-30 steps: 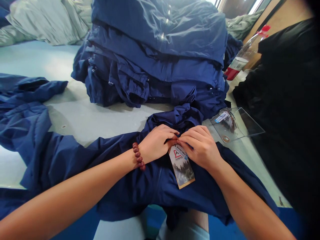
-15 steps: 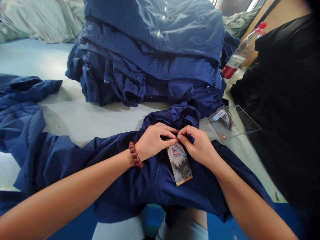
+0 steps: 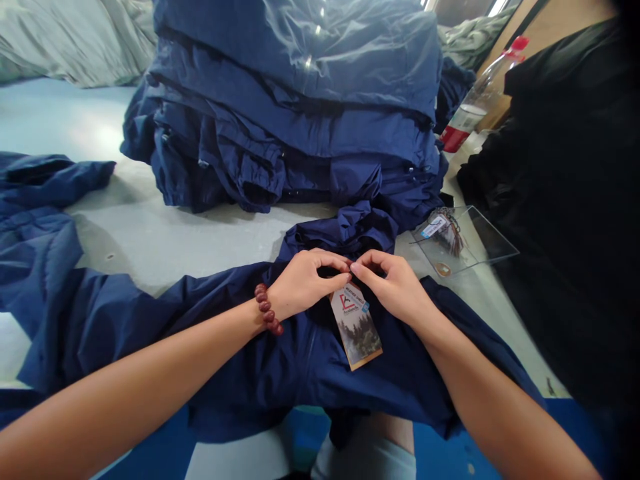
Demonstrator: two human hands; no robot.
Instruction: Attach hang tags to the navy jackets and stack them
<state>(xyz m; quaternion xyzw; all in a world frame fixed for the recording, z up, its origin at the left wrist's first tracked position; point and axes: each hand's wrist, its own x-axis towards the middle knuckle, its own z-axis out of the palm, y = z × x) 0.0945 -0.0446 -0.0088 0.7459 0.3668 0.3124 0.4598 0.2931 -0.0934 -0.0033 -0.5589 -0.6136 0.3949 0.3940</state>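
A navy jacket (image 3: 260, 373) is spread at the table's front edge, its hood and collar towards the back. On its chest lies a printed hang tag (image 3: 356, 327) with a mountain-forest picture and a red logo. My left hand (image 3: 313, 280), a dark red bead bracelet at its wrist, is closed in a pinch just above the tag's top end. Against its fingertips, my right hand (image 3: 390, 283) pinches from the other side. Both seem to hold the tag's string, which is too thin to make out and mostly covered by the fingers.
Behind the jacket rises a tall stack of navy jackets (image 3: 295, 120). To the right are a clear plastic sheet (image 3: 480, 243) with a bundle of tag strings (image 3: 453, 237), a red-capped bottle (image 3: 470, 110) and black fabric (image 3: 565, 220). Pale grey fabric (image 3: 75, 40) lies at the back left.
Both hands stay pinched together above the tag, with only a slight shift of the fingers. The whole view has moved a little, so things appear slightly further left.
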